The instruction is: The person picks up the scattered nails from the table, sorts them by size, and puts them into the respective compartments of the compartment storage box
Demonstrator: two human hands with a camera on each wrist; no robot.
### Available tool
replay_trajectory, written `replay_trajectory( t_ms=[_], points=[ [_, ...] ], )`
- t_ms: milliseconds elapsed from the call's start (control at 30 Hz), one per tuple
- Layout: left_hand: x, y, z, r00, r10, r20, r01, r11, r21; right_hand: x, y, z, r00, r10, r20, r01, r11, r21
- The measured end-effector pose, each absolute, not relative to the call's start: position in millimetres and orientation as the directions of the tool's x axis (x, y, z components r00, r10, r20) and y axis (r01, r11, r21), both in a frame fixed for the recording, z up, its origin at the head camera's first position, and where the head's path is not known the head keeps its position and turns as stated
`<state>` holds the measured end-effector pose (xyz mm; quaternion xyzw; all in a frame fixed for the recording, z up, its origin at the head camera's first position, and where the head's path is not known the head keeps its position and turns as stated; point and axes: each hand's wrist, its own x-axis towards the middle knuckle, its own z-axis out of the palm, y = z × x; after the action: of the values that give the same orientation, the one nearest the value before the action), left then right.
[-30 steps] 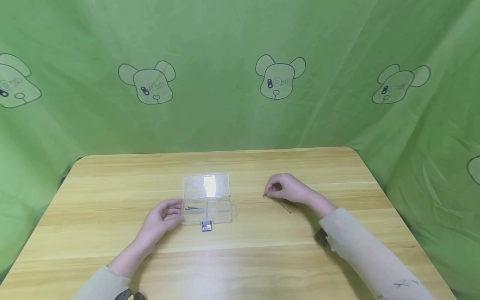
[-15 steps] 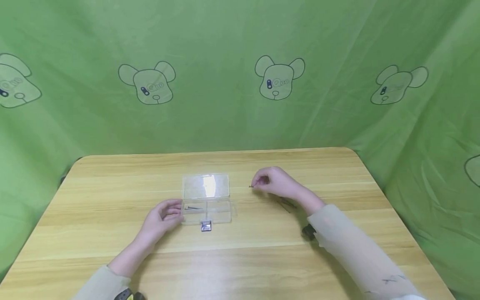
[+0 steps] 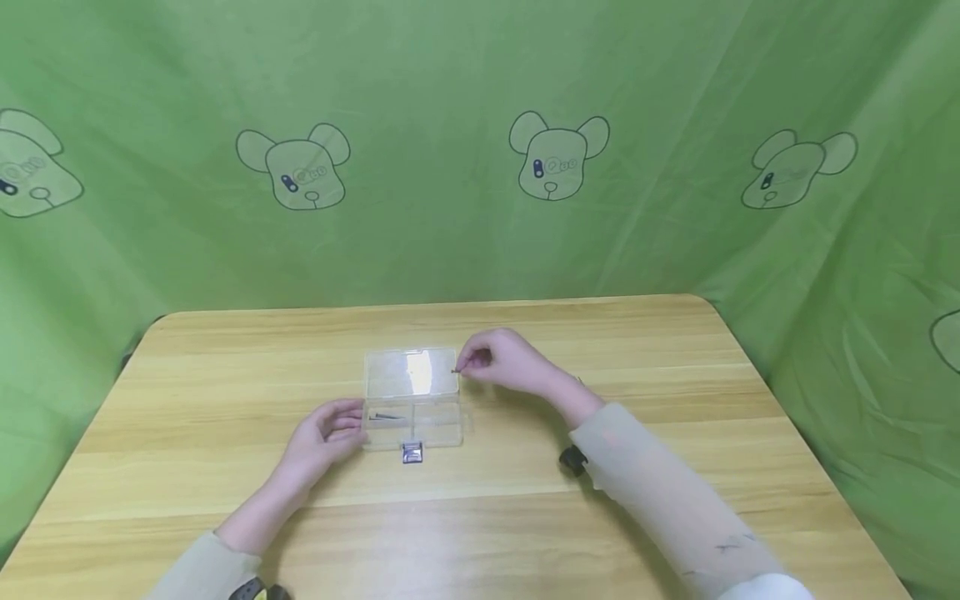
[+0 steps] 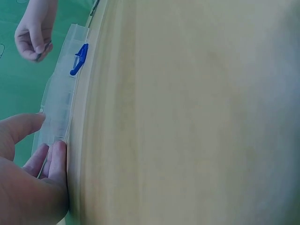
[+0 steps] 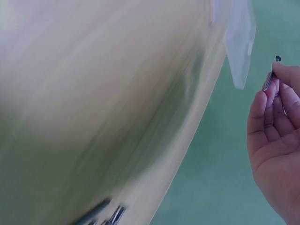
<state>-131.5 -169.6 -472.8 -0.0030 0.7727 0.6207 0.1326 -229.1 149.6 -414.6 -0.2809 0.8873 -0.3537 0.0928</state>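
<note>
A clear plastic box point(image 3: 439, 442) lies on the table with its lid point(image 3: 386, 372) swung open to the back. Several dark nails point(image 3: 387, 417) rest in its left compartment, and a blue latch point(image 3: 412, 452) hangs at the front. My left hand point(image 3: 318, 442) holds the box's left end, thumb near the front corner and fingers along the side. Between thumb and fingertips, my right hand point(image 3: 510, 360) pinches a nail point(image 5: 269, 81), head outward. This hand hovers just right of the lid; most of the nail's shaft is covered by the fingers.
More nails point(image 5: 116, 215) lie on the wooden table point(image 3: 480, 533) at the lower edge of the right wrist view; my right forearm mostly hides them in the head view. A green curtain point(image 3: 427, 250) with printed bear heads stands behind the table's back edge.
My right hand has lifted the nail from the table at the right and carried it leftward to the lid's right edge. My left hand and the box have stayed put.
</note>
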Motion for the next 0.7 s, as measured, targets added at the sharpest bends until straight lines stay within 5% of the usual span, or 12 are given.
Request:
replay_trajectory(
  t_ms=[700],
  points=[
    [-132,-170,-473,-0.962,0.169,-0.213,-0.173,0.223,0.959,-221,79,-414,-0.757,-0.653,0.021,-0.457,0.507,-0.73]
  ],
)
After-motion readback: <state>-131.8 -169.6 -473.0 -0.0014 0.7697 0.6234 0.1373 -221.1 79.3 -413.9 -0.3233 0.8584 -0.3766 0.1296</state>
